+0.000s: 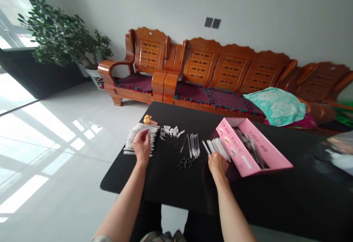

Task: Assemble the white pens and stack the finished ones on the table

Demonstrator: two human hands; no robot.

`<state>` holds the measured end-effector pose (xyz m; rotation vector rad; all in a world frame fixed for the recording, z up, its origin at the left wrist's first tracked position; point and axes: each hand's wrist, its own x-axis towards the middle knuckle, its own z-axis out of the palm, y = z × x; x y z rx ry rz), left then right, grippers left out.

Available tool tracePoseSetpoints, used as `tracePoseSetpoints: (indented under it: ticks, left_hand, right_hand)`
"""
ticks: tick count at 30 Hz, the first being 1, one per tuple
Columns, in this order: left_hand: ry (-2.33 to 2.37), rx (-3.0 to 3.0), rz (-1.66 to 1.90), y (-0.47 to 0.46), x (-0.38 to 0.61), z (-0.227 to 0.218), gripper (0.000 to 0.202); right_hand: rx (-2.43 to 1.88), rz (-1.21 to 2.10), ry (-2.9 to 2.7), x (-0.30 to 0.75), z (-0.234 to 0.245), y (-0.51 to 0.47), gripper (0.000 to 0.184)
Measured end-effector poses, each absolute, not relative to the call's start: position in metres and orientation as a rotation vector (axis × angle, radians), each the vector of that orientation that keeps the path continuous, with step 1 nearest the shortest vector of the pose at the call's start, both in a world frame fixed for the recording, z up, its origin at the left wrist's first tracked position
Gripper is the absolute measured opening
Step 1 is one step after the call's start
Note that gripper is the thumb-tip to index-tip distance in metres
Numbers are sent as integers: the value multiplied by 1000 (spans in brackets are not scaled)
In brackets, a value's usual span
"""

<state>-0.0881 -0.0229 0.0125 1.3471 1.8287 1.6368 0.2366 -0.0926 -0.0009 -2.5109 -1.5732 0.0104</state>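
My left hand (pixel 142 145) rests on a pile of white pen barrels (pixel 139 138) near the left edge of the black table (pixel 171 183), fingers curled over the tubes. My right hand (pixel 217 165) is closed around a fanned bundle of white tubes (pixel 217 147) just left of an open pink box (pixel 248 150). The box holds several dark thin refills. Between my hands lie a small heap of white caps (pixel 171 131), a row of thin refills (pixel 193 144) and several small black tips (pixel 185 163).
A small orange figurine (pixel 149 119) stands at the table's far left corner. Behind the table are a wooden armchair (pixel 138 67) and a long wooden sofa (pixel 234 76) with a teal cloth (pixel 275 106). A potted plant (pixel 63 38) stands by the window at left.
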Motion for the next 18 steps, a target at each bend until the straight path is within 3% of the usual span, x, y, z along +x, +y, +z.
tracePoseSetpoints:
  ticks: [2,5,12,18]
  left_hand:
    - [1716,1484,1473,-30,-62,9,24]
    - [1536,1673,1183,-40,-24,-2,15]
    - [1631,2075,668,-47,22,-13,10]
    - [1751,2088,565,-43,20,-9,18]
  right_hand:
    - [-2465,73,-1545,236,0,-90,13]
    - [-2273,453,-1304,229,2,-90,11]
    - [-1586,1199,-896,200,7,-108,20]
    - [-1285,1328,-798,193,12,-113,20]
